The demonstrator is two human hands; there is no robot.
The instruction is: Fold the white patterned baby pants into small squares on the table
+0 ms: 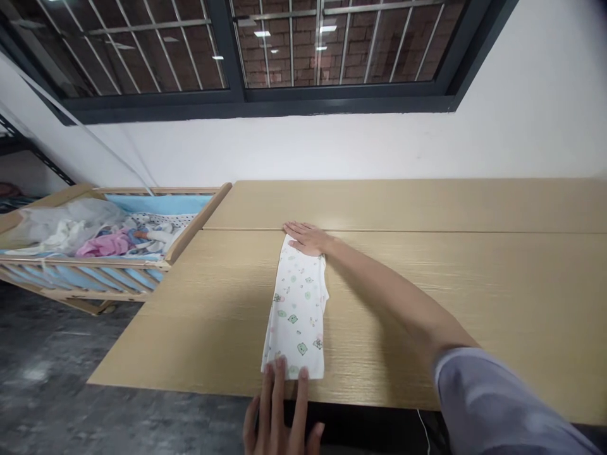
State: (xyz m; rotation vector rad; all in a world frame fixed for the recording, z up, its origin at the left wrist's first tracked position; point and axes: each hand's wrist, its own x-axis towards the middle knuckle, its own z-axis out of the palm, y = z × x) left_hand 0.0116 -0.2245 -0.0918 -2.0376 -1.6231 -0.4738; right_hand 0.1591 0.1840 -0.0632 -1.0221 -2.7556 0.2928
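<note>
A small white cloth (296,309) with green printed figures lies folded into a long strip on the wooden table (427,284), running from the near edge towards the middle. My right hand (307,238) reaches across and lies flat on the cloth's far end, fingers stretched out. My left hand (279,411) comes up from below the table's near edge, with two fingertips pressing the cloth's near end and fingers apart.
A wooden crib (118,246) with blue lining stands left of the table, holding a heap of white, pink and patterned clothes (99,237). A white wall and a barred window are behind the table. Dark floor lies to the lower left.
</note>
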